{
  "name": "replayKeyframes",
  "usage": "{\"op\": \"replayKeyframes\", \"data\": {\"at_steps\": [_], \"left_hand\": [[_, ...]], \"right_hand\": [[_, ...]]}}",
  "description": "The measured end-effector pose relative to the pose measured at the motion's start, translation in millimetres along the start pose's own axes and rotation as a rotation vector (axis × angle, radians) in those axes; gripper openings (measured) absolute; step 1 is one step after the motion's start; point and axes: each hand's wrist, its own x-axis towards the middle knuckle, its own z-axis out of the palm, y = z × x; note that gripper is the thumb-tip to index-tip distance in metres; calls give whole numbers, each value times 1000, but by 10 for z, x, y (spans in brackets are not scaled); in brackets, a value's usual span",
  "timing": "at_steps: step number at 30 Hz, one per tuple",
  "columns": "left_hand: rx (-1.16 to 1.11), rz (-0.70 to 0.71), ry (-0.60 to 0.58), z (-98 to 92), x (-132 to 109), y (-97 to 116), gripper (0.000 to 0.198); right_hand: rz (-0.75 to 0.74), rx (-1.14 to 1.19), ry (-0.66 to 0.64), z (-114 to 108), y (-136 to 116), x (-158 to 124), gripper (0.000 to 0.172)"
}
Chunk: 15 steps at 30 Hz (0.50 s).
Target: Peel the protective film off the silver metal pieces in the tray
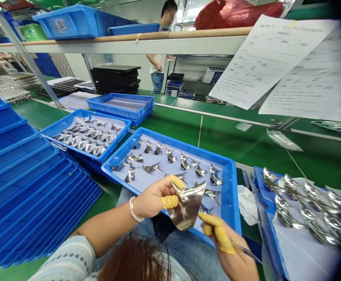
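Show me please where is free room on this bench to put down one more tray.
The green bench shows between the front tray and the hanging papers. Crowded: the stacked blue trays at left, and by the right hand, next to the right tray.

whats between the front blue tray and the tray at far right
A crumpled white cloth lies between the front blue tray and the far-right tray, in the head view.

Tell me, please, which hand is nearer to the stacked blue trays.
Left. The left hand is right of the stacked blue trays; the right hand is farther right, past the curved metal sheet.
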Motion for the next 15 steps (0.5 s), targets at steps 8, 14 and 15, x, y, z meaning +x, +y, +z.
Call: {"op": "replayKeyframes", "data": {"at_steps": [8, 14, 15], "left_hand": [[34, -66, 47, 59, -33, -144, 43], [7, -15, -19, 73, -24, -162, 36], [2, -18, -19, 79, -21, -162, 35]], "right_hand": [[-28, 7, -188, 354, -189, -48, 27], [-21, 53, -126, 348, -160, -75, 18], [-26, 64, -122, 349, -167, -75, 17]]}}
